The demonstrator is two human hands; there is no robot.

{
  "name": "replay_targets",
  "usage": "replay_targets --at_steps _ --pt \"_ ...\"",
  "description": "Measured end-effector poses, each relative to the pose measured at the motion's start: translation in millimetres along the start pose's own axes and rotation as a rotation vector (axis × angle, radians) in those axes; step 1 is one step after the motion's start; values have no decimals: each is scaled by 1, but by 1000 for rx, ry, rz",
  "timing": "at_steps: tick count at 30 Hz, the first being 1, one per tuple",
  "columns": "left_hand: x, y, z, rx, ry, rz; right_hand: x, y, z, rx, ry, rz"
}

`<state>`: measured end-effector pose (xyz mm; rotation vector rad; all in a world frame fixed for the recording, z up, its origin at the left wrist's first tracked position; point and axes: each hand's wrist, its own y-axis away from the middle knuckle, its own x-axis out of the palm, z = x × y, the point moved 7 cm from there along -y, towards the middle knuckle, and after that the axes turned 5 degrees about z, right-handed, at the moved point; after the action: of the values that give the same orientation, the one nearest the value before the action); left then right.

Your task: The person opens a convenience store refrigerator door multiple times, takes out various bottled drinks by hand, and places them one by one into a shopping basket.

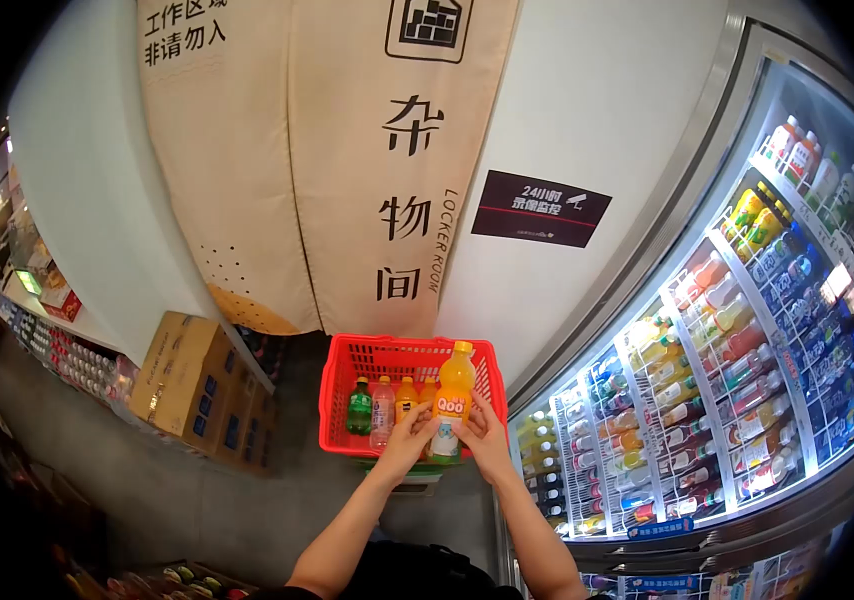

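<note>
Between my two hands is an orange juice bottle (455,385) with a "Qoo" label, held upright above the front right part of a red shopping basket (330,395). My left hand (411,438) grips its left side and my right hand (487,437) its right side, the fingers of both closed on it. Inside the basket a green bottle (359,407), a clear pinkish bottle (382,412) and an orange drink bottle (406,398) stand in a row. Part of another orange bottle shows behind my left fingers; the rest is hidden.
A lit drinks cooler (687,385) full of bottles stands on the right. Stacked cardboard boxes (182,380) are on the floor at left, near shelves of goods (67,345). Ahead hangs a beige curtain (347,170) beside a white wall with a dark sign (541,208).
</note>
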<state>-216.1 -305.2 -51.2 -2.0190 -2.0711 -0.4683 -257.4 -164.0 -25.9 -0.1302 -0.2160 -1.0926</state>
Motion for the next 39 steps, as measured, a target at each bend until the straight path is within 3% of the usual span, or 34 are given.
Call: replay_targets --at_steps 9,11,16,18,22,24,27,29,34,37,39 --pt "-114 -40 53 -138 -12 -95 38 -68 -86 110 74 46" --pt "-124 -45 52 -133 -12 -76 42 -81 -107 218 187 106" --pt "-161 -58 76 -197 -178 -146 35 -111 -165 184 341 102" --pt "-170 -61 86 -219 -199 -167 34 -121 -181 301 494 149" --pt "-189 -65 106 -356 -285 -161 41 -134 -201 332 509 253" --pt "-195 -65 110 -377 -295 -219 45 -143 -224 354 280 314" --pt "-205 -68 120 -392 -255 -310 40 -154 -257 366 370 300" --pt "-207 -66 127 -394 -204 -355 38 -152 -272 528 259 315" --pt "-214 -69 143 -455 -346 -366 44 -158 -272 446 506 315" --pt "-220 -72 165 -439 -313 -391 36 -162 -319 333 538 299" --pt "-219 -73 154 -509 -354 -372 39 -165 -298 405 718 309"
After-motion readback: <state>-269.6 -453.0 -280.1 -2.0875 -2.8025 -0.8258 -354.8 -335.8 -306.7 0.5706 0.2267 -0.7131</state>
